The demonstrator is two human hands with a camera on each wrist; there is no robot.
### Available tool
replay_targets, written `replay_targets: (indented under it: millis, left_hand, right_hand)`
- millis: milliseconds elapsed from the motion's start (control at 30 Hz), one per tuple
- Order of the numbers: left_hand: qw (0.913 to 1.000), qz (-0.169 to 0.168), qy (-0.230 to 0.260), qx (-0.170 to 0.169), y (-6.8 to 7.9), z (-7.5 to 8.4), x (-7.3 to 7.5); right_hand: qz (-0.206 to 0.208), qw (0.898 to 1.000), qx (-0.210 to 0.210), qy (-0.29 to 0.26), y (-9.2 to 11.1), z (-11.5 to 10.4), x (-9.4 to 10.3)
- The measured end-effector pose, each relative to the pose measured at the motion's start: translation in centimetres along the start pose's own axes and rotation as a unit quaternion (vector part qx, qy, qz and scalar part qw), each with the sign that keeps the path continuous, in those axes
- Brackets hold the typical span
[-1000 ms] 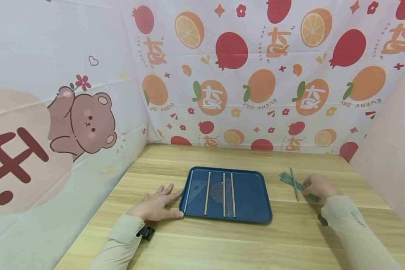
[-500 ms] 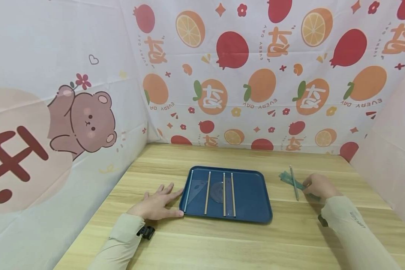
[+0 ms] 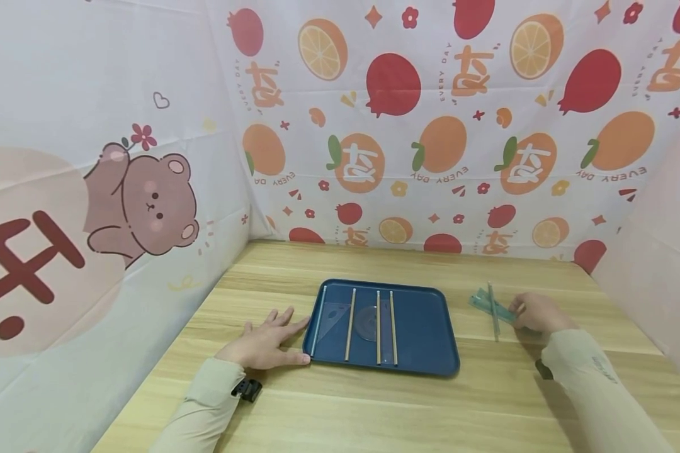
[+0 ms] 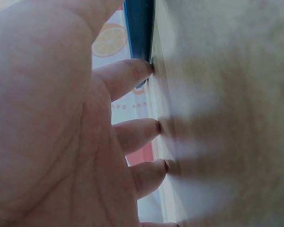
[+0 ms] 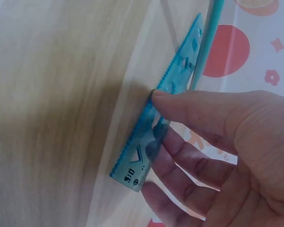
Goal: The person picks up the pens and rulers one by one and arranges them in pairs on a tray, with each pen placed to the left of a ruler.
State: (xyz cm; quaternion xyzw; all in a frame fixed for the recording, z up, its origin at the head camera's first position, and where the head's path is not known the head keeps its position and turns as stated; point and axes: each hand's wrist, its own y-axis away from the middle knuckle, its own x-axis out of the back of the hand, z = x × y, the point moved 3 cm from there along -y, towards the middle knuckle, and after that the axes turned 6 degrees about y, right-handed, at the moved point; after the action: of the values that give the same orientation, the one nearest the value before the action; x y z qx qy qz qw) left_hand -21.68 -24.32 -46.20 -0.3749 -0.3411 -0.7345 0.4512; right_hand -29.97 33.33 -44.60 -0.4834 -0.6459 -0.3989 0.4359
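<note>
My right hand [image 3: 538,313] pinches a translucent teal ruler [image 5: 128,170] between thumb and fingers, at the right of the table. A green pencil [image 3: 493,314] lies across that ruler in the head view; part of the same pencil [image 5: 208,45] shows beyond the ruler in the right wrist view. My left hand [image 3: 266,343] rests with spread fingers at the near left corner of a blue tray [image 3: 425,340]. In the left wrist view its fingertips touch the tabletop beside the tray's edge [image 4: 139,28].
On the tray lie a green pencil [image 3: 318,324], three wooden pencils [image 3: 350,327], a clear set square [image 3: 333,318], a clear protractor [image 3: 366,322] and a clear ruler [image 3: 386,340]. Printed cloth [image 3: 399,151] stands behind the wooden table [image 3: 408,409] and at both sides.
The teal ruler has shifted slightly in my right hand, and the pencil across it has moved a little toward me. The left hand stays at the tray.
</note>
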Motion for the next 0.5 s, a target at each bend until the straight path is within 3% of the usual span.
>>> replay_targets:
  millis: [267,500]
  left_hand:
    - [1.0,-0.002,-0.002,-0.002,0.1,0.1,0.1]
    - [1.0,-0.003,-0.003,0.001,0.1,0.1,0.1]
  right_hand:
    - [-0.032,0.999,0.015,0.004,0.6,-0.1,0.5]
    - [-0.06,0.998,0.014,-0.026,1.1,-0.1,1.1]
